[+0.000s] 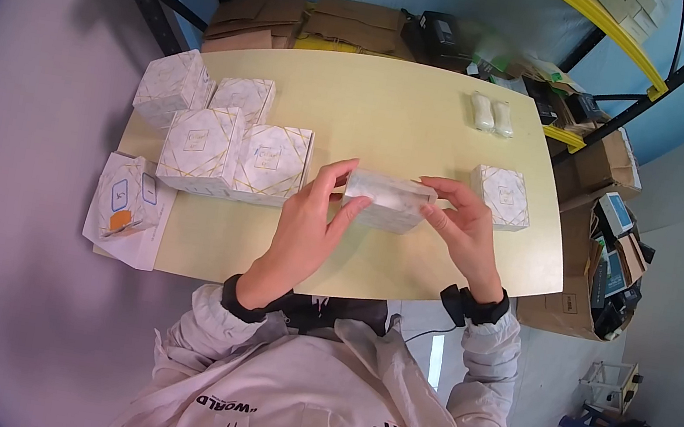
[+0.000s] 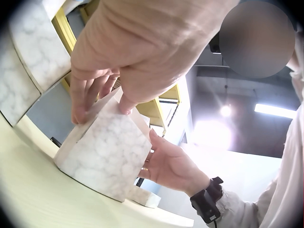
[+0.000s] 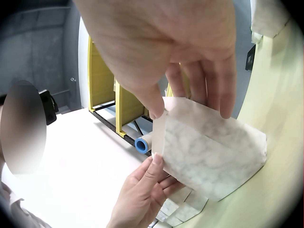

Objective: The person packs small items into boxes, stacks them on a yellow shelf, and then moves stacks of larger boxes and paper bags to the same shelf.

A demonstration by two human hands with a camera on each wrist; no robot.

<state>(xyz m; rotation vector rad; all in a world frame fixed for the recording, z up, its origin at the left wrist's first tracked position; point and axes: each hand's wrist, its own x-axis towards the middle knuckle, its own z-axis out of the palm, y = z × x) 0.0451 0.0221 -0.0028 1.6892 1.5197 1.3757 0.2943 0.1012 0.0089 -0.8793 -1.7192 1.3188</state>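
A small marble-patterned box (image 1: pixel 386 213) stands on the table in front of me, its top side tilted toward the head camera. My left hand (image 1: pixel 297 229) pinches its upper left corner, thumb on the near edge and fingers behind. At the upper right corner my right hand (image 1: pixel 470 233) grips likewise, thumb in front and fingers over the far side. In the left wrist view a pale flap shows at the top of the marbled box (image 2: pixel 107 149), under the left thumb. The right wrist view shows both thumbs at the edge of its pale end (image 3: pixel 160 135).
Several marbled boxes with gold lines (image 1: pixel 200 142) cluster at the left. A marbled box with an orange patch (image 1: pixel 130 198) sits on paper at the left edge. Another box (image 1: pixel 502 198) stands right, below two white wrapped pieces (image 1: pixel 483 113). A filled carton (image 1: pixel 563 301) stands beyond the right edge.
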